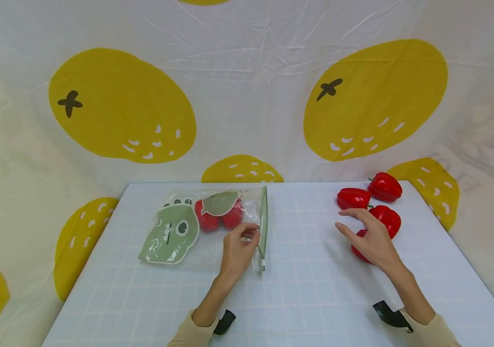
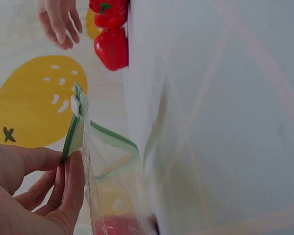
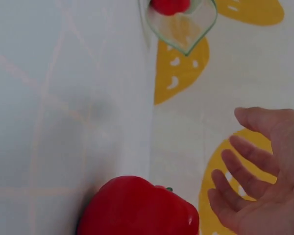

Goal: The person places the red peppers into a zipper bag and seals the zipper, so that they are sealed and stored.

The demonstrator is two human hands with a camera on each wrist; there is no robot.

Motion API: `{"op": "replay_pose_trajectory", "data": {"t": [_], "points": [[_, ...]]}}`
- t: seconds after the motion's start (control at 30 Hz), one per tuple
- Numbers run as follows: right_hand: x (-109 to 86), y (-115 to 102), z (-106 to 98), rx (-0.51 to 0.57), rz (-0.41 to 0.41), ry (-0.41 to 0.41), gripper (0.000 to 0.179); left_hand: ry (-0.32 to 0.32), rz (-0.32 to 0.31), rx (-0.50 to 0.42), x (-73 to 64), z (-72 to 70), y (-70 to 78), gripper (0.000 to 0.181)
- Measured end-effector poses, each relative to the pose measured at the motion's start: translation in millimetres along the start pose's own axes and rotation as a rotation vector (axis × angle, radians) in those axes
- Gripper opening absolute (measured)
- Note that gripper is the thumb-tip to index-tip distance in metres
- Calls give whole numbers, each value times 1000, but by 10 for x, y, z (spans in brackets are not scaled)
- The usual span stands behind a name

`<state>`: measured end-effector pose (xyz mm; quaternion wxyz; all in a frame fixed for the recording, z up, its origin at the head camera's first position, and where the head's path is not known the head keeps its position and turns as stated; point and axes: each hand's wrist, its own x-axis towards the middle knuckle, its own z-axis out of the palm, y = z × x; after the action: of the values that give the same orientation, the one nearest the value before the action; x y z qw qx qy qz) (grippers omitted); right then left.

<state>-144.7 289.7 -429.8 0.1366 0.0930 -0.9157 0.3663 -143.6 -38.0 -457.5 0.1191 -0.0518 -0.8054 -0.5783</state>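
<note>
My left hand (image 1: 239, 248) pinches the green zip edge of a clear zip bag (image 2: 112, 171) between thumb and fingers. In the left wrist view the bag's mouth gapes, with a white slider (image 2: 76, 105) at one end. Red items (image 1: 208, 219) show through the bag, partly behind its green printed animal shape (image 1: 173, 236). My right hand (image 1: 374, 241) hovers over the red bell peppers at the right, its thumb and fingers spread and nothing between them. One red bell pepper (image 3: 137, 208) lies below it, partly hidden by the hand in the head view.
Further red bell peppers, one nearer (image 1: 387, 219), one to the left (image 1: 353, 198) and one at the back (image 1: 384, 187), lie on the white checked table (image 1: 299, 289). A cloth with yellow fruit prints (image 1: 251, 111) hangs behind the table's far edge.
</note>
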Motion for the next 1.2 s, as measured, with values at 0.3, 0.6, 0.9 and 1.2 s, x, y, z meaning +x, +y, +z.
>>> {"op": "replay_pose_trajectory", "data": {"t": [0.3,0.6,0.9,1.2], "points": [[-125,169,-94,-74,-40,-1,53,-2,5,-8,4,1,-22,12],[-217,317,-207,-123,-59,-67,60,-2,-3,-8,5,0,-15,12],[-290,381,-287,-138,-24,-151,67,-8,-1,-8,6,1,-10,12],[-315,386,-361,-154,-59,-207,69,-4,1,-9,3,-1,-7,12]]}}
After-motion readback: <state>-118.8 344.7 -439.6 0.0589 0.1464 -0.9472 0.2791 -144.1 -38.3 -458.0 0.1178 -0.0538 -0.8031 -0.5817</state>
